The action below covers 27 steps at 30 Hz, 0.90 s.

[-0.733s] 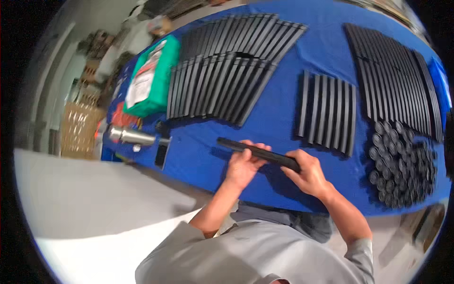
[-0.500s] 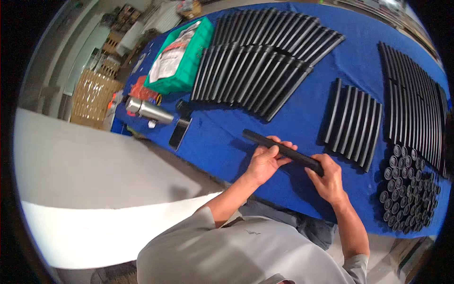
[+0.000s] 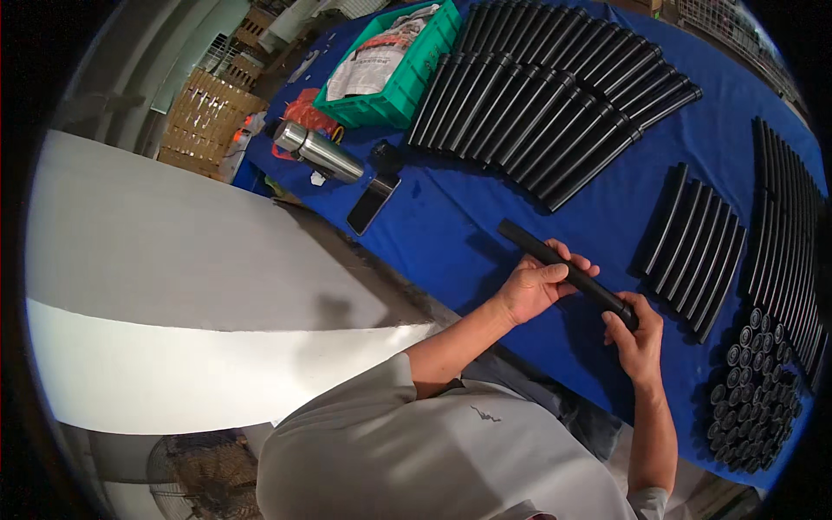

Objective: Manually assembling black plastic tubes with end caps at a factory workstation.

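Note:
Both hands hold one black tube (image 3: 596,291) at a slant above the blue cloth, its bare end pointing to the far left. My left hand (image 3: 530,290) wraps round its middle, thumb on top and fingers on the far side. At the near right end my right hand (image 3: 640,345) is closed, with a dark rim, like that of a cap, between its fingers and thumb. To the right lies a row of several loose black tubes (image 3: 693,251). Round black caps (image 3: 754,381) are heaped near the right table edge.
Black tubes with collared ends (image 3: 529,113) lie fanned across the far side. More tubes (image 3: 780,243) line the right edge. A green crate (image 3: 364,111) holds newspaper (image 3: 381,65). Near it are a steel flask (image 3: 329,154) and a phone (image 3: 373,206) on the blue cloth (image 3: 459,234).
The whole view has shifted, so the table sits farther right in it. Both hands keep hold of the tube. The rim at its right end now shows more clearly beside my right fingers.

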Each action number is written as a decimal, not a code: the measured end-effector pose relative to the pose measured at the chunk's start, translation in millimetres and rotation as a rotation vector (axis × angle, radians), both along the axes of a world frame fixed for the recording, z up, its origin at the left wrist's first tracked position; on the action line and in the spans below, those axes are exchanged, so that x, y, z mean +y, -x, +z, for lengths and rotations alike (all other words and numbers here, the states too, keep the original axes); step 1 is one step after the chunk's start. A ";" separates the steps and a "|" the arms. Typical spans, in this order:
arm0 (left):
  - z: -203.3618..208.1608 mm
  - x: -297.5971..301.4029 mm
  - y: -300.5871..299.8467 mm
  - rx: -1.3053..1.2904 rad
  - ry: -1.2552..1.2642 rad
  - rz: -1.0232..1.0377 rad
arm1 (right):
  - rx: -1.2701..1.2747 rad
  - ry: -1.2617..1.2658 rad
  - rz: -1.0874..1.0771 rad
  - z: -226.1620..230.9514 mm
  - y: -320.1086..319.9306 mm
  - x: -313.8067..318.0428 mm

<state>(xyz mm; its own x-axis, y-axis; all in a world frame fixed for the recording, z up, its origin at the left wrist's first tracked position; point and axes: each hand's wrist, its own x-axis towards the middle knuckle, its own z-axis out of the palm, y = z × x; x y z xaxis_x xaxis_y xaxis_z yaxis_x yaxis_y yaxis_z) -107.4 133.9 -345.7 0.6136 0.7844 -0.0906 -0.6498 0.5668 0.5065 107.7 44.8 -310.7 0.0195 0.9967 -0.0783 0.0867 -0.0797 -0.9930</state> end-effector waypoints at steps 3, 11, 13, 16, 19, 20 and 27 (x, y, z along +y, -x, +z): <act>-0.8 -1.5 -0.2 0.011 -0.010 0.012 | -0.008 0.006 -0.008 -3.7 -1.2 -0.3; -0.7 1.3 -2.2 -0.032 0.012 -0.036 | -0.505 -0.524 -0.018 -4.7 -1.7 6.2; -1.9 2.1 0.9 -0.031 0.013 -0.027 | -0.454 -0.493 0.026 -1.9 -1.1 5.5; -4.0 1.8 -3.1 -0.040 0.008 -0.034 | 0.171 0.142 0.025 -0.1 -1.6 1.2; -4.0 0.6 -0.7 -0.021 -0.023 -0.025 | 0.097 0.067 0.059 -1.2 -0.4 1.0; -3.9 0.3 0.0 -0.014 -0.038 -0.021 | 0.099 0.065 0.059 -0.8 -0.5 1.3; 0.8 -2.8 -4.1 0.061 0.022 -0.015 | -0.321 -0.319 0.024 -7.0 0.4 5.4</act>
